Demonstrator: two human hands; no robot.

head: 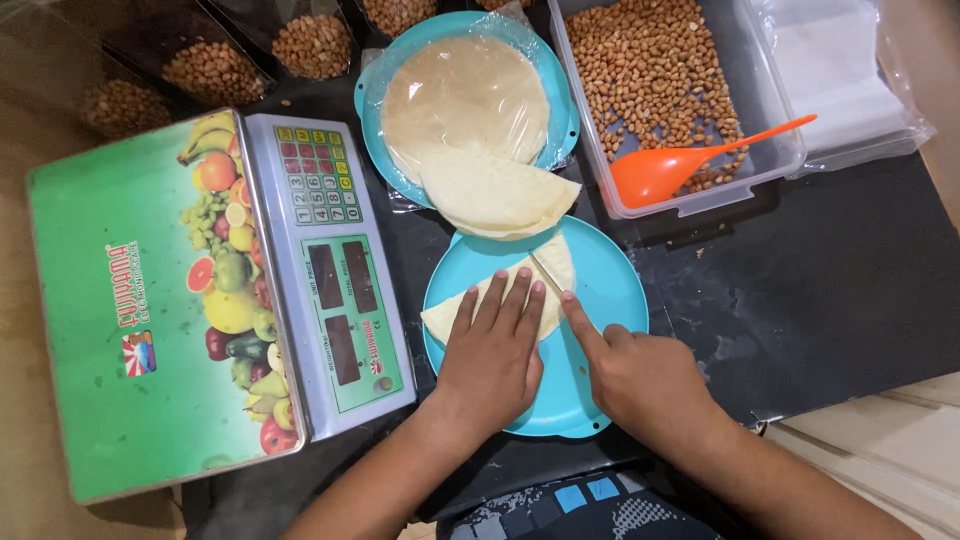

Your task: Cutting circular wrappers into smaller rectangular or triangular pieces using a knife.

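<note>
Flatbread piece [500, 300] beneath left hand [492, 350]

single head-worn view, straight down and close over a dark table [820, 290]

Your left hand [492, 355] lies flat, palm down, fingers spread and pointing far. Your right hand [640, 378] sits just beside it, fist-like, forefinger stretched toward the far left.

We press our left hand [490, 350] flat on a pale wafer sheet [500, 295] on the blue plate [610, 290]; right hand [640, 375] runs a thin blade along it. Green scale [150, 300] left, peanut tub [670, 90] with orange spoon [690, 160] behind.
</note>
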